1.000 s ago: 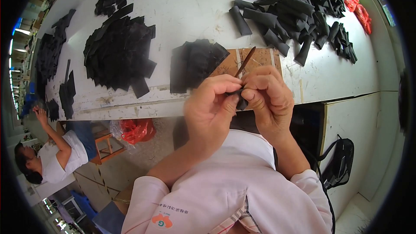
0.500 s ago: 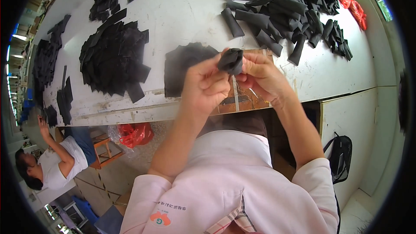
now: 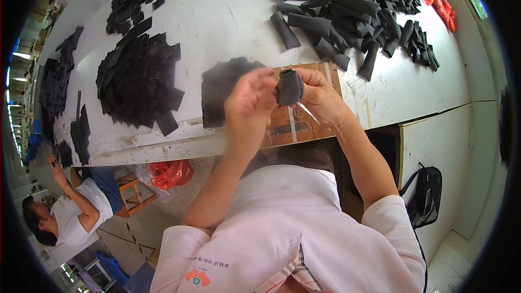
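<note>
A short black fabric tube [image 3: 290, 88], its rolled opening facing up, is gripped at its right side by my right hand [image 3: 320, 95]. From under that hand sticks a thin, pointed metal tool [image 3: 308, 112]; its kind is hidden. My left hand [image 3: 251, 95] is beside the tube's left side, blurred, with its fingers apart; whether a fingertip touches the fabric I cannot tell. Below both hands lies a brown board [image 3: 325, 130] at the table's near edge. A stack of flat black fabric pieces [image 3: 220, 95] lies just left of it.
Black fabric tubes [image 3: 347, 8] are heaped at the far right of the white table [image 3: 217, 27]. Larger piles of black pieces [image 3: 138, 78] cover its left. Red plastic bags [image 3: 437, 2] lie at the right end. Another person [image 3: 81, 206] sits at the left, near a wooden stool [image 3: 133, 194].
My left hand has come off the tube's left side and opened. The tube has turned more upright and moved slightly down in my right hand. More of the metal tool shows.
</note>
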Action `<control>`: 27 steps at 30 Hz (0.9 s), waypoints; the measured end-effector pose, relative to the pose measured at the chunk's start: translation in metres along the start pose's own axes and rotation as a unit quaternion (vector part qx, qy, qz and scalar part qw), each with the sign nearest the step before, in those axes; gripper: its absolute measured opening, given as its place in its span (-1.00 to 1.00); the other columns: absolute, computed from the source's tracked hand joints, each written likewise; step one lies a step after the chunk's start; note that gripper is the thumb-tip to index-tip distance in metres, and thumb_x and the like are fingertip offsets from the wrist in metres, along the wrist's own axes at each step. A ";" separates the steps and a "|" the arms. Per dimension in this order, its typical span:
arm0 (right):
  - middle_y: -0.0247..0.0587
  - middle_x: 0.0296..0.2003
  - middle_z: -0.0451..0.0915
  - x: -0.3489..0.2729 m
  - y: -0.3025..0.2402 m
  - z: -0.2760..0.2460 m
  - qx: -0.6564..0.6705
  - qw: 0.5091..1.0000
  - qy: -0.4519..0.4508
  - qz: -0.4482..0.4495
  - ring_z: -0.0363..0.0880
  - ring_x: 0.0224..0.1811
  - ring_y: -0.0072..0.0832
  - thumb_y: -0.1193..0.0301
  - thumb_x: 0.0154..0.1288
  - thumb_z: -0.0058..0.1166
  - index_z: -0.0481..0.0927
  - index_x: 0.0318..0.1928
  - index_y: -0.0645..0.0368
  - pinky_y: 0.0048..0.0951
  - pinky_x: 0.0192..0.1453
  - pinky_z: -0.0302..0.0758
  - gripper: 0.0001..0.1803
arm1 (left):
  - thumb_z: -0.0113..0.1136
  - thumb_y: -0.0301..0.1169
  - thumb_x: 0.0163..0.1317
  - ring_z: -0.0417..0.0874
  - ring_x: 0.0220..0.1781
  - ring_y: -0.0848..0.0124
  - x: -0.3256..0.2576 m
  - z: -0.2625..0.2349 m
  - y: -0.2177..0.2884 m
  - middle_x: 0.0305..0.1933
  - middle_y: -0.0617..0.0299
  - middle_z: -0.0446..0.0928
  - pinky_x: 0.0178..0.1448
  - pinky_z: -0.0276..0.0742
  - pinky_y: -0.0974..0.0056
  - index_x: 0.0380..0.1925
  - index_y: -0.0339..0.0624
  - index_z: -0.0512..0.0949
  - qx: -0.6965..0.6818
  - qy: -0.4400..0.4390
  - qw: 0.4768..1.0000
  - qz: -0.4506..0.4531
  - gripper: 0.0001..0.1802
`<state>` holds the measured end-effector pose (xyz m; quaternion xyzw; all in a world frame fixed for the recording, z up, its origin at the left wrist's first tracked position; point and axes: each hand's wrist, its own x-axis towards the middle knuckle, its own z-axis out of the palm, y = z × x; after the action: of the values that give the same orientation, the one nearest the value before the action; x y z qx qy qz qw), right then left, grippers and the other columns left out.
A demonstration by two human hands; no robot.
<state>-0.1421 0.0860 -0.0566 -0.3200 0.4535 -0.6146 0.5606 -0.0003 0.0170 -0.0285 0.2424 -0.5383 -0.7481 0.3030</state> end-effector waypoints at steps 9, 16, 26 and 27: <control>-0.27 -0.51 0.43 -0.018 -0.048 0.032 -0.410 0.865 0.134 -0.257 0.42 -0.45 -0.47 0.13 0.08 0.08 0.45 -0.40 0.22 -0.45 -0.38 0.35 -0.64 | 0.04 -0.59 0.14 0.50 -0.23 0.49 0.009 0.013 0.016 -0.28 0.20 0.51 -0.11 0.40 0.45 -0.26 -0.33 0.48 -0.059 0.010 0.973 0.223 -0.85; -0.16 -0.51 0.46 -0.015 -0.017 0.012 -0.598 0.770 0.041 -0.217 0.45 -0.47 -0.15 0.30 0.13 0.02 0.45 -0.47 0.26 -0.29 -0.45 0.38 -0.76 | 0.08 -0.60 0.09 0.49 -0.18 0.52 0.005 -0.005 -0.008 -0.26 0.18 0.52 -0.08 0.42 0.39 -0.25 -0.31 0.47 -0.119 -0.015 0.989 0.082 -0.81; -0.15 -0.52 0.49 -0.019 0.015 -0.002 -0.446 0.864 0.074 -0.224 0.48 -0.43 -0.16 0.30 0.08 0.05 0.50 -0.48 0.15 -0.29 -0.40 0.41 -0.82 | 0.18 -0.54 0.03 0.48 -0.51 0.64 0.032 0.024 0.032 -0.60 0.30 0.50 -0.36 0.40 0.51 -0.46 -0.37 0.50 0.358 -0.186 0.914 0.038 -0.90; -0.15 -0.50 0.50 -0.017 0.005 0.000 -0.437 0.877 0.038 -0.198 0.48 -0.43 -0.17 0.30 0.10 0.03 0.50 -0.47 0.14 -0.28 -0.39 0.40 -0.83 | 0.17 -0.53 0.04 0.47 -0.50 0.64 0.029 0.022 0.027 -0.58 0.28 0.51 -0.36 0.40 0.52 -0.45 -0.36 0.50 0.303 -0.152 0.938 0.068 -0.90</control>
<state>-0.1374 0.1032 -0.0589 -0.5917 0.6243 -0.4635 0.2128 -0.0300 0.0044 0.0026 0.1691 -0.7941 -0.5554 0.1801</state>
